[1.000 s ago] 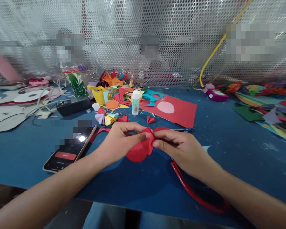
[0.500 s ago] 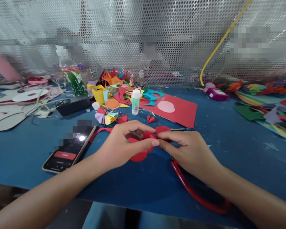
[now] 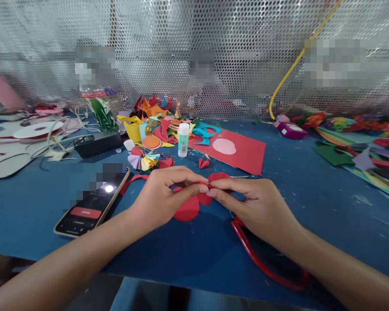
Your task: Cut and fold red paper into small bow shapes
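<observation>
Between the fingertips of my left hand (image 3: 170,192) and my right hand (image 3: 251,196) a small piece of folded red paper (image 3: 205,198) is pinched, partly covered by the fingers. Under the left fingers lies a red paper circle (image 3: 188,209) on the blue table. Another red paper circle (image 3: 218,176) shows just behind my right fingertips. Red-handled scissors (image 3: 251,250) rest beneath my right hand, their blades mostly hidden. A small folded red paper piece (image 3: 203,163) sits beyond the hands.
A glue stick (image 3: 183,140) stands upright before a heap of paper scraps (image 3: 155,112). Right of it is a red sheet (image 3: 249,155). A phone (image 3: 92,205) lies left, near a black power strip (image 3: 97,144) and a green-labelled bottle (image 3: 100,110). Coloured paper (image 3: 340,153) lies far right.
The fingertips have come closer together, and the red paper between them looks pressed flatter. The whole view has shifted slightly.
</observation>
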A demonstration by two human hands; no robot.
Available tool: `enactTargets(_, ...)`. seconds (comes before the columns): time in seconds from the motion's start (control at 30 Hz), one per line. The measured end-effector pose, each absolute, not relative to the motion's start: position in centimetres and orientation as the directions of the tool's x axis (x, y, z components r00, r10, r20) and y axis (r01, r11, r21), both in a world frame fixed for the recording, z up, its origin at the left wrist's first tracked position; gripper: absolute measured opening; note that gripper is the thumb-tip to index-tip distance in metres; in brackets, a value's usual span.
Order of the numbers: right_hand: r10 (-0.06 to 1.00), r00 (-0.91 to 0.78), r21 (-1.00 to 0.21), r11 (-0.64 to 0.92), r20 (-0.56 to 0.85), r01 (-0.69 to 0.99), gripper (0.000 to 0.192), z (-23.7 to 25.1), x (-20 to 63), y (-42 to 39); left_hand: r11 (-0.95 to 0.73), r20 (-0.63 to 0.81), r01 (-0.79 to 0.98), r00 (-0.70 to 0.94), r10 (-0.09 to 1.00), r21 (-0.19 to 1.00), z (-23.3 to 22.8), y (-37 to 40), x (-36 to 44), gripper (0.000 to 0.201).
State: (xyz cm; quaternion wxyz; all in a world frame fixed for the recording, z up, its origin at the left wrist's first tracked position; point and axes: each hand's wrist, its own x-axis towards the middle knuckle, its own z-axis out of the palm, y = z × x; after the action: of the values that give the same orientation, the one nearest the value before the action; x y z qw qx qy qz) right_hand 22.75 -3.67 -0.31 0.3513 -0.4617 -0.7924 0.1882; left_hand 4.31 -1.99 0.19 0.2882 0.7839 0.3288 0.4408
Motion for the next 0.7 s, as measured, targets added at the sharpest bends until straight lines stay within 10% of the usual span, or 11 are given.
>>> enactTargets(0.7, 0.905, -0.312, -0.74, 0.418, 0.289, 0.526, 0.013, -0.59, 22.67, -3.36, -0.67, 0.496, 0.343, 0.473, 0.728, 0.658, -0.04, -2.19, 4.18, 0.008)
